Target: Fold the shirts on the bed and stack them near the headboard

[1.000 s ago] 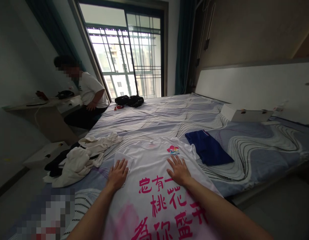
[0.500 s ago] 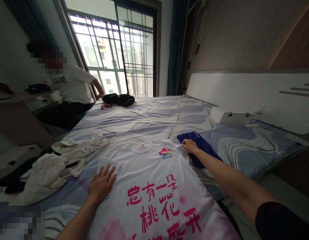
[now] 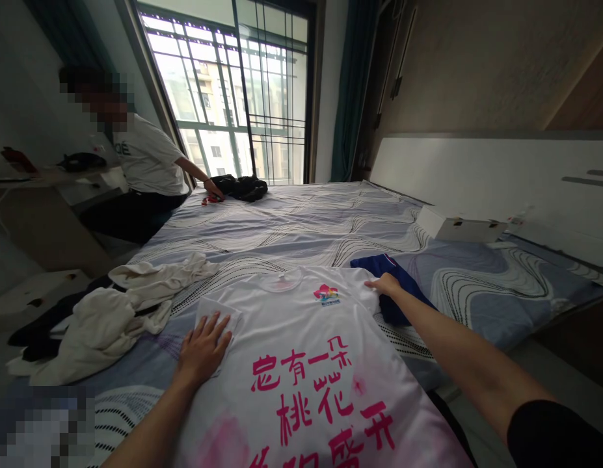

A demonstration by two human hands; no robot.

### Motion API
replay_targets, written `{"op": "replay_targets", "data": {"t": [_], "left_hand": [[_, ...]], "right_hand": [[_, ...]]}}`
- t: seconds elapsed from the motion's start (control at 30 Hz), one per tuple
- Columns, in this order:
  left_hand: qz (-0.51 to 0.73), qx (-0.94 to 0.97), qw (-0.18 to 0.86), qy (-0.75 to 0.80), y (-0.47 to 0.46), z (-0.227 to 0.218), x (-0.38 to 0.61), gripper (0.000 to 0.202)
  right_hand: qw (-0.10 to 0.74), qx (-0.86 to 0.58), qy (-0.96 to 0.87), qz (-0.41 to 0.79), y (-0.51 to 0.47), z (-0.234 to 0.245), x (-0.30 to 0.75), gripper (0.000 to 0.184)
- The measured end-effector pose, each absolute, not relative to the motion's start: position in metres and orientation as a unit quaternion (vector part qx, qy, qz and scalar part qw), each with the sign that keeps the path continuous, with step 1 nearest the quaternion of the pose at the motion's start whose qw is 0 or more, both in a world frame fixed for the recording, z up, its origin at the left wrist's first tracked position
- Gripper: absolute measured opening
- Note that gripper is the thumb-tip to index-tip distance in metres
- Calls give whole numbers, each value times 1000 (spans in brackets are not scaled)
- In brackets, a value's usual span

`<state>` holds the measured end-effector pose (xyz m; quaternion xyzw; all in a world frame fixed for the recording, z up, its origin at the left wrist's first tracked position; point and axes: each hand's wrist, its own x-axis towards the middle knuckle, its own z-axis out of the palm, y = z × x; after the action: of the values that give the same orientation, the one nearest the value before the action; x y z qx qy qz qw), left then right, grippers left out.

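Right hand (image 3: pixel 386 287) moved to sleeve (image 3: pixel 367 299), blue cloth (image 3: pixel 395 313) (partly hidden) beside.

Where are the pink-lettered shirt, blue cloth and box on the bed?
Pink-lettered shirt (image 3: pixel 311 378): head view, amid the lettering.
Blue cloth (image 3: pixel 393 314): head view, lower part.
Box (image 3: pixel 473 230): head view, near side.

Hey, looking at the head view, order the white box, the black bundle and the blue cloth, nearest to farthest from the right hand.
1. Blue cloth, just beside the right hand.
2. White box, farther up the bed, to the right.
3. Black bundle, at the bed's far edge, to the left.
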<state>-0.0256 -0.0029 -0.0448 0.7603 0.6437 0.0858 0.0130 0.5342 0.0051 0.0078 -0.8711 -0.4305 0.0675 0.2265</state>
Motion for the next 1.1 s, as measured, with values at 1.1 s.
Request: {"op": "replay_targets", "data": {"t": [1.1], "left_hand": [[184, 747, 29, 639, -6, -42, -25, 52]], "right_hand": [[73, -696, -708, -94, -106, -27, 392, 41]]}}
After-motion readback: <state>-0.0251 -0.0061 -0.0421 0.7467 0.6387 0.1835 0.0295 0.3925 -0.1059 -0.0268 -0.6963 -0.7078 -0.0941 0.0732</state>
